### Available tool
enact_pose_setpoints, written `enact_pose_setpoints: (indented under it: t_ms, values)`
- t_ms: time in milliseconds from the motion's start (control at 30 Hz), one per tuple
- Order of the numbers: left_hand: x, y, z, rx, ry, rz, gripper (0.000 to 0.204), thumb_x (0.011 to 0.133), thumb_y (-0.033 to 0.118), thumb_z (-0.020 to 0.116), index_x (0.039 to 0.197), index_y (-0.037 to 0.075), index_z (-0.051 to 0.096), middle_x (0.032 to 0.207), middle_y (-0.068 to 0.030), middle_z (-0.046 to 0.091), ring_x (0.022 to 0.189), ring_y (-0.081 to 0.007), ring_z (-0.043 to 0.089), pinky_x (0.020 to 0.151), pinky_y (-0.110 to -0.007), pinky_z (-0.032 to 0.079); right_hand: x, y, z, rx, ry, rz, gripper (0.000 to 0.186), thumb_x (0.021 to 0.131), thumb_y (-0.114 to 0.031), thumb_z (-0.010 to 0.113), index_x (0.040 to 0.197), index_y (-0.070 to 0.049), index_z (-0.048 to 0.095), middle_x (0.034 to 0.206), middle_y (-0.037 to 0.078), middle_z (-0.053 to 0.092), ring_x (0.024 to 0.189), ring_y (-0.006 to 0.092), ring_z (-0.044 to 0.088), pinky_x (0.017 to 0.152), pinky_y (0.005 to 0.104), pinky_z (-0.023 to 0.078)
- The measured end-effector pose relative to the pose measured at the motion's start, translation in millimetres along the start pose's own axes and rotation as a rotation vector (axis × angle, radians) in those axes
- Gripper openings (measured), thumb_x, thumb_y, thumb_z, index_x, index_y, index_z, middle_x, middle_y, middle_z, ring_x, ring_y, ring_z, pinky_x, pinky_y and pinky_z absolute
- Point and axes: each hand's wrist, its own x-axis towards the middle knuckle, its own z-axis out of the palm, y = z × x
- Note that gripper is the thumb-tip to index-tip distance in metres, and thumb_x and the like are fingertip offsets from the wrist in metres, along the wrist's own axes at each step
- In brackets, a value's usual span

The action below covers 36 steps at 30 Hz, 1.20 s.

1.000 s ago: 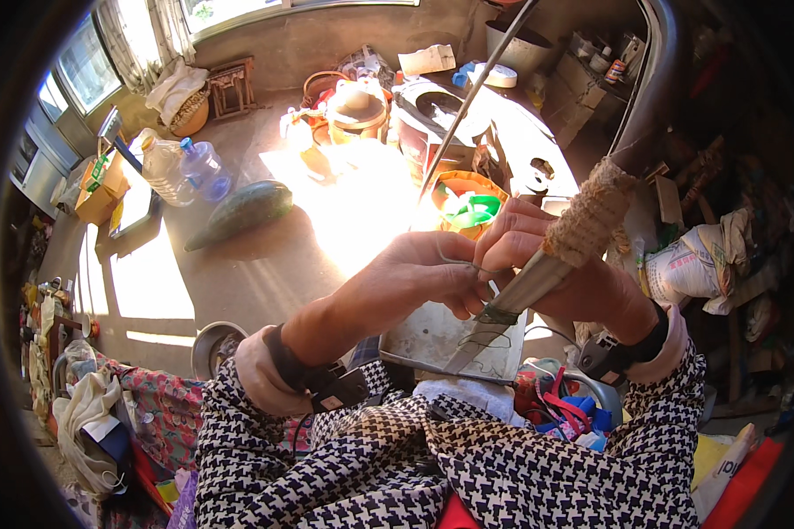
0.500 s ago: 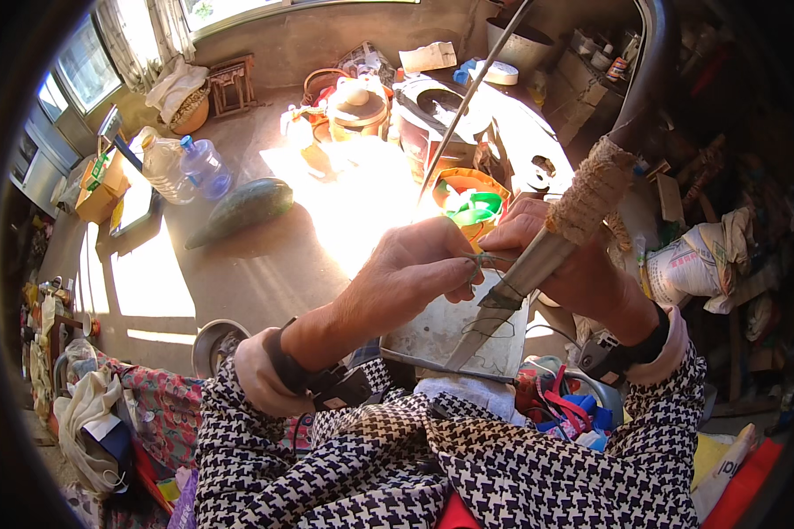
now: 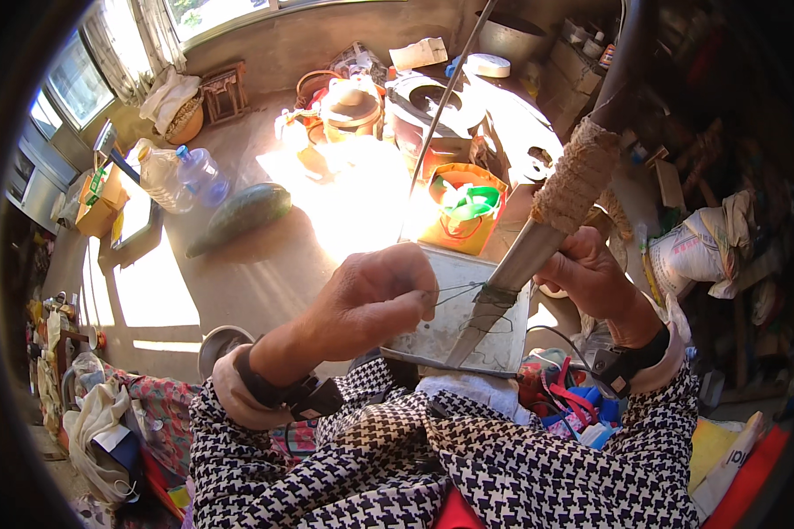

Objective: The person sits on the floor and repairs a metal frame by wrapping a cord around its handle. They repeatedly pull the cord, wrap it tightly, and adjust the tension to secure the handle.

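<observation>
A grey metal pan (image 3: 494, 357), like a dustpan or shovel, tilts in front of my lap. Its flat handle (image 3: 525, 256) slants up to the right, with a coarse rope wrap (image 3: 582, 167) higher up. Thin dark green cord (image 3: 494, 304) is wound round the handle's lower part, where loose loops stand out. My left hand (image 3: 379, 291) is closed on the cord left of the handle; two strands run taut between them. At the handle's right side, my right hand (image 3: 582, 273) is closed in a pinch; what its fingertips hold is hidden by the handle.
An orange bag (image 3: 463, 220) with green things stands beyond the pan. A long green gourd (image 3: 243, 216) and plastic jugs (image 3: 203, 176) lie to the left. A white sack (image 3: 701, 247) sits at the right. Coloured cloth and straps (image 3: 582, 406) lie beside my lap.
My hands have moved apart from close together at the handle. The left went left and down, drawing the cord taut; the right now sits at the handle's right side.
</observation>
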Motion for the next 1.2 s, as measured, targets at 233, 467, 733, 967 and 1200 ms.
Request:
enact_pose_setpoints:
  t_ms: [233, 467, 733, 967, 1200]
  values:
    - [4, -2, -5, -0.020, -0.042, -0.003, 0.003, 0.084, 0.001, 0.054, 0.083, 0.004, 0.055, 0.079, -0.0007, 0.055, 0.071, -0.0056, 0.049, 0.060, -0.020, 0.039, -19, 20, 16, 0.157, 0.108, 0.135, 0.027, 0.093, -0.026, 0.055, 0.076, -0.006, 0.057, 0.068, -0.004, 0.051, 0.064, 0.0042, 0.045, 0.057, 0.0206, 0.037]
    - [-1, -9, 1, 0.055, 0.035, 0.098, 0.003, 0.085, 0.002, 0.056, 0.088, 0.003, 0.056, 0.078, -0.0005, 0.056, 0.070, -0.0056, 0.049, 0.060, -0.021, 0.041, -31, 25, 28, 0.258, 0.231, -0.200, 0.022, 0.089, -0.013, 0.052, 0.070, -0.002, 0.052, 0.095, 0.007, 0.056, 0.064, 0.0087, 0.050, 0.061, 0.0240, 0.043]
    - [-1, -12, 4, 0.098, 0.091, 0.031, 0.004, 0.088, 0.003, 0.054, 0.086, 0.001, 0.058, 0.077, -0.0040, 0.058, 0.064, -0.0081, 0.053, 0.057, -0.022, 0.046, -43, 20, 47, -0.225, 0.415, -0.729, 0.013, 0.076, 0.000, 0.069, 0.074, -0.001, 0.057, 0.095, 0.012, 0.056, 0.074, 0.0152, 0.057, 0.065, 0.0286, 0.047]
    - [-2, -14, 4, 0.115, 0.131, 0.052, 0.003, 0.085, 0.004, 0.056, 0.087, 0.002, 0.057, 0.076, -0.0020, 0.057, 0.065, -0.0084, 0.053, 0.058, -0.022, 0.045, -36, 4, 52, -0.208, 0.212, -0.728, 0.010, 0.082, -0.002, 0.066, 0.079, -0.003, 0.056, 0.088, 0.012, 0.063, 0.076, 0.0182, 0.062, 0.065, 0.0272, 0.050]
    - [-14, 1, 16, 0.736, 0.147, 0.486, 0.009, 0.080, -0.003, 0.062, 0.086, 0.002, 0.058, 0.082, -0.0062, 0.058, 0.070, -0.0124, 0.057, 0.061, -0.025, 0.047, -22, -10, 58, -0.317, 0.293, -0.476, 0.012, 0.082, -0.002, 0.067, 0.086, -0.001, 0.055, 0.087, 0.011, 0.066, 0.078, 0.0176, 0.066, 0.069, 0.0288, 0.053]
